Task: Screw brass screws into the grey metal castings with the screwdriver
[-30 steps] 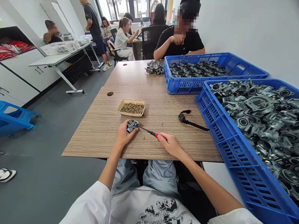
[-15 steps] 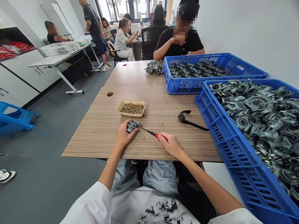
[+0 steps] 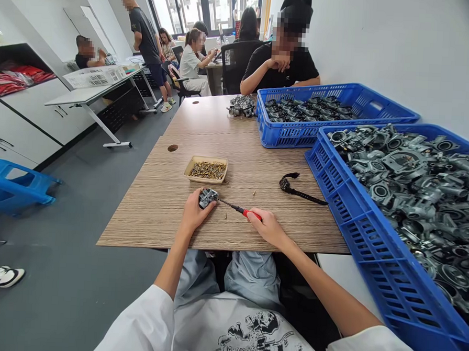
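Observation:
My left hand (image 3: 194, 211) is closed around a grey metal carburetor body (image 3: 207, 197) just over the table near its front edge. A screwdriver (image 3: 236, 207) with a red and black handle is gripped in my right hand (image 3: 269, 228). Its dark shaft points left and its tip meets the right side of the carburetor body; the exact contact is too small to make out. Beyond my left hand sits a shallow tan tray (image 3: 186, 174) full of small brass-coloured parts. One small brass piece (image 3: 226, 216) stands below the shaft, and another (image 3: 254, 193) lies farther right.
A black wristwatch (image 3: 285, 184) lies at the right, beside a blue crate (image 3: 337, 202) heaped with metal carburetor parts. Behind it stands a second blue crate (image 3: 285, 141), also holding parts. More carburetors (image 3: 242, 107) sit at the far edge, where a person (image 3: 281, 68) sits across the table.
My hands, the carburetor body and the screwdriver hold nearly the same position. In the background, the seated person at the far left has raised their hands.

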Tool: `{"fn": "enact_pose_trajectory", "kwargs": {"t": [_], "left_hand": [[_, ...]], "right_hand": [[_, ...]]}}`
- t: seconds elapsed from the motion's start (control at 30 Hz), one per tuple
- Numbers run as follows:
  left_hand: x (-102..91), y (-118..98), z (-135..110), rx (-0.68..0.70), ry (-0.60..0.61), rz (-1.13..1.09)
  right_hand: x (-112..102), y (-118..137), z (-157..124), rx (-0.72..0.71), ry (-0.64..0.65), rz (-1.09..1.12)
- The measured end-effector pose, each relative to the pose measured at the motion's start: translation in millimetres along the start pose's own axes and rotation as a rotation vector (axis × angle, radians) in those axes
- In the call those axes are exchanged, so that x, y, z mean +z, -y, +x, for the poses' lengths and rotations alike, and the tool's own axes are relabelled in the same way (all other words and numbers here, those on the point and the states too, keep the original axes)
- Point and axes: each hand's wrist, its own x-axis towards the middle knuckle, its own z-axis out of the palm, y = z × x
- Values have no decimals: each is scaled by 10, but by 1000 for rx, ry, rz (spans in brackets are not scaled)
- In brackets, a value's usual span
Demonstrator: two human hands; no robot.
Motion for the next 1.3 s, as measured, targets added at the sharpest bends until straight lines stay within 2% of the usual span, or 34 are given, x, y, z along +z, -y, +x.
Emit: {"fn": "enact_pose_trajectory", "kwargs": {"t": [0.77, 1.3], "left_hand": [[13, 32, 5, 7, -1, 17], [19, 20, -10, 56, -50, 83]], "right_hand": [[-2, -14, -6, -9, 0, -16], [11, 82, -77, 37, 17, -195]]}}
